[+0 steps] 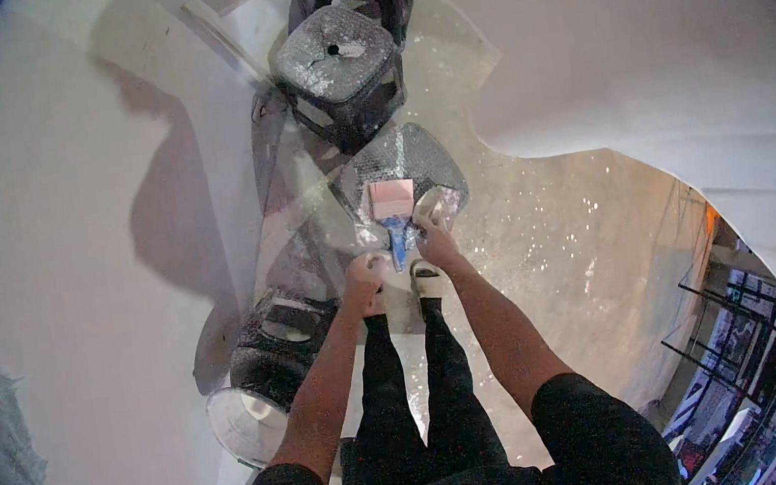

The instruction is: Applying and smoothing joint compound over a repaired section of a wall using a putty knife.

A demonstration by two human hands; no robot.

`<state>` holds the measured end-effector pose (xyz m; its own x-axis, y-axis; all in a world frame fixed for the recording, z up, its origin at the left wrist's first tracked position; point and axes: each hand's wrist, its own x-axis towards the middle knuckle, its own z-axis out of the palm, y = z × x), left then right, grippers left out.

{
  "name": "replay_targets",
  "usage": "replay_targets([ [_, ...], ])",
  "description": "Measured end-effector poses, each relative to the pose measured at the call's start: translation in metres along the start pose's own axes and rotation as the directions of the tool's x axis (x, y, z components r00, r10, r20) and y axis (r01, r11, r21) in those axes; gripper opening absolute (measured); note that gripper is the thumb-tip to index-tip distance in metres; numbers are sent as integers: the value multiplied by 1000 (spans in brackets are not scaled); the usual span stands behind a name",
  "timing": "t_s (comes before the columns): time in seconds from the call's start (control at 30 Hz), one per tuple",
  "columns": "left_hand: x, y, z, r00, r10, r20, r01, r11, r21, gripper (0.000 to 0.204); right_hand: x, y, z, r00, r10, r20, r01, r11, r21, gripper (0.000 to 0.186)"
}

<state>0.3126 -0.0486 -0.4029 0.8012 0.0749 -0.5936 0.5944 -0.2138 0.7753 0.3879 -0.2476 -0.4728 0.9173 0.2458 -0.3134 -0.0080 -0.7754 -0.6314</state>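
Left hand curling into loose fist at frame centre, gripping something small; what it is cannot be told. Right hand closing around blue handle of wide paintbrush, pale bristles pointing toward top of frame. Brush hovering over paint-spattered dark bucket just above hands; contents unclear. Splattered stool standing upper centre. White bucket sitting lower left, beside left forearm, inside looking pale.
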Motion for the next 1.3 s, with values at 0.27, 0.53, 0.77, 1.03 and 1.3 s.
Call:
replay_targets([
  [0.27,33,-33,0,977,207,-49,-213,956,-204,25,-55,-60,-8,916,76,393,-286,812,509,37],
  [0.53,-40,63,10,976,215,41,-208,970,-126,28,-130,-96,-64,967,-13,254,-157,756,636,35],
  [0.77,-144,204,-22,916,392,86,-393,919,2,22,-202,-167,-162,909,-107,403,-193,748,635,33],
  [1.03,-268,344,-51,787,519,333,-481,855,-194,25,-241,-276,-292,869,-381,315,-69,537,841,22],
  [1.3,-324,358,-59,668,742,55,-726,667,-171,22,-252,-285,-300,820,-488,298,100,635,766,24],
])
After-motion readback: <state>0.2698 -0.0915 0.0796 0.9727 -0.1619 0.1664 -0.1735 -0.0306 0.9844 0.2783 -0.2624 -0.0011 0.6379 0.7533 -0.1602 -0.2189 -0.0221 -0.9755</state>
